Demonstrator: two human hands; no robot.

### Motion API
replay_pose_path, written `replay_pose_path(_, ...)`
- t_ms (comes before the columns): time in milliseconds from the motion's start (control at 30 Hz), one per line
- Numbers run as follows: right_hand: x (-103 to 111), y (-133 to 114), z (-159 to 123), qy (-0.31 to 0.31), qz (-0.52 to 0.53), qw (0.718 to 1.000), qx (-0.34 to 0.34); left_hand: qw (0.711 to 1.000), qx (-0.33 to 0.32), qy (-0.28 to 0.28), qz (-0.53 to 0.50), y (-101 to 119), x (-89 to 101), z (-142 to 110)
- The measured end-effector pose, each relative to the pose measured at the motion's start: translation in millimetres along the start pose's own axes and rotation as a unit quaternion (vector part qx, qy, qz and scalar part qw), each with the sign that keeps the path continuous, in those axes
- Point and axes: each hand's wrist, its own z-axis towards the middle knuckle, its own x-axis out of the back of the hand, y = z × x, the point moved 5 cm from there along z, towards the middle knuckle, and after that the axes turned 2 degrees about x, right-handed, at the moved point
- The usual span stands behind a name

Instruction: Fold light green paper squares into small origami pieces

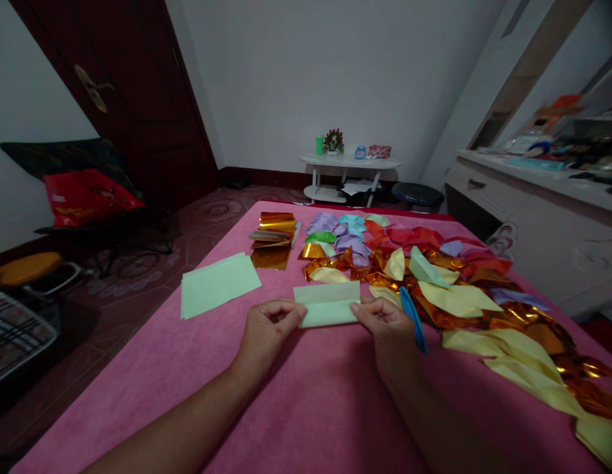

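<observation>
A pale green sheet of paper is held up just over the pink cloth, its near edge folded over so a strip of the back layer shows above. My left hand pinches its left end between thumb and fingers. At the right end, my right hand grips it the same way. To the left lies a small stack of pale green sheets. Behind it is a pile of shiny gold foil sheets. Right of my right hand spread many folded pieces, among them a yellow paper piece and a blue one.
The pink-covered table carries all the paper. Past its far edge stand a white side table and a dark round stool. A cluttered white cabinet is on the right; a chair with a red bag is on the left.
</observation>
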Motion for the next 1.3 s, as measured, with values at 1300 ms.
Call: replay_pose_path(1300, -6.9, 14.0, 1.2, -0.062, -0.11, 0.99, 0.065, 0.993, -0.03, 0.012, 0.114, -2.7, 8.1, 7.2)
